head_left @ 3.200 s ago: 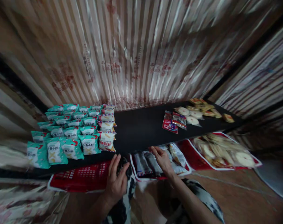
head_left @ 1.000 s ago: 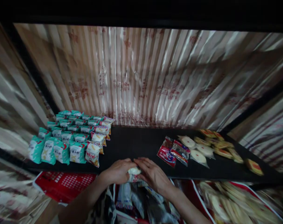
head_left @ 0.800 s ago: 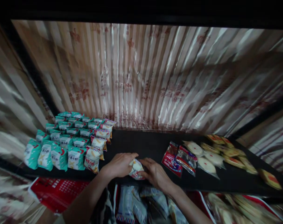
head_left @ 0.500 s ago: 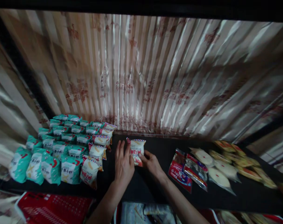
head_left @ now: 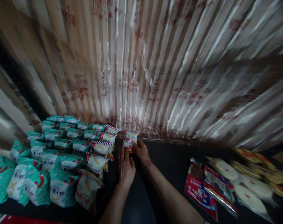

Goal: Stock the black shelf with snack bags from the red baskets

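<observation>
A white snack packet (head_left: 129,139) with a red and blue striped top stands near the back of the black shelf (head_left: 171,158), against the striped backing. My right hand (head_left: 141,151) grips its lower right edge. My left hand (head_left: 126,166) lies with fingers stretched out, its tips touching the packet's lower left. To the left, a column of matching white packets (head_left: 101,148) runs front to back.
Rows of teal snack packets (head_left: 50,155) fill the shelf's left end. Red packets (head_left: 199,189) and clear-wrapped round cakes (head_left: 246,189) lie at the right. A striped, shiny backing (head_left: 155,71) closes the shelf behind.
Both hands lifted the white packet from the basket below the shelf and carried it to the shelf's back. The view has moved closer in.
</observation>
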`<state>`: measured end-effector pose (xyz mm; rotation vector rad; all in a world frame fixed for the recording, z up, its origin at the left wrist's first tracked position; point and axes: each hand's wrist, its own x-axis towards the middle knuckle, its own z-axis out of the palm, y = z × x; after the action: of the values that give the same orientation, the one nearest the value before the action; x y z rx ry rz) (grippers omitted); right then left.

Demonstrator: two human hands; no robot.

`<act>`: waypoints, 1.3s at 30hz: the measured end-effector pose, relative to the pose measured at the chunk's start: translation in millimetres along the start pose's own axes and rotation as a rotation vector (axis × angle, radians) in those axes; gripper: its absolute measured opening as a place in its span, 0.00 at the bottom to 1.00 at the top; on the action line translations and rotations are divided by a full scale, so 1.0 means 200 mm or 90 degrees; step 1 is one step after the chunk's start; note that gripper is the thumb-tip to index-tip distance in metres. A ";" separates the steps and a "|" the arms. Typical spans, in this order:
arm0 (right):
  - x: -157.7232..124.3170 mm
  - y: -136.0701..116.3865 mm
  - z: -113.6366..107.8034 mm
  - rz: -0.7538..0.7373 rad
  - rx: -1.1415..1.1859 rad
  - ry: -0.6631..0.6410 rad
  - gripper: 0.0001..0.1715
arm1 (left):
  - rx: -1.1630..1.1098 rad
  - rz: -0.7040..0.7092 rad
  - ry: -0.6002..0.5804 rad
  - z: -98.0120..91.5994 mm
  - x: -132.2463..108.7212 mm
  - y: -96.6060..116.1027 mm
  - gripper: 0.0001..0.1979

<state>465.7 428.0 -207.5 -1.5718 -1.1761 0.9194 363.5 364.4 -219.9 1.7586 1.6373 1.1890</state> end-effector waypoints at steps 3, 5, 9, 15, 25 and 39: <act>0.06 0.00 0.05 0.001 -0.085 -0.002 0.23 | -0.002 -0.016 0.000 0.00 0.04 -0.06 0.24; 0.08 -0.01 0.08 0.000 -0.142 0.003 0.22 | 0.000 -0.032 0.005 -0.01 0.06 -0.09 0.25; 0.11 -0.03 0.13 -0.021 -0.227 0.002 0.19 | 0.020 -0.036 -0.006 -0.02 0.10 -0.13 0.25; 0.12 -0.07 0.13 -0.017 -0.344 -0.002 0.20 | 0.014 -0.033 -0.009 -0.03 0.11 -0.13 0.25; 0.07 -0.04 0.15 -0.020 -0.377 0.032 0.22 | 0.080 -0.007 -0.022 -0.05 0.10 -0.12 0.23; 0.03 -0.07 0.13 -0.004 -0.354 0.018 0.24 | 0.084 0.011 0.020 -0.04 0.08 -0.12 0.23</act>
<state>439.0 441.4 -201.8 -2.0052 -1.4982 0.5845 342.6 381.7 -229.9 1.8460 1.7584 1.1455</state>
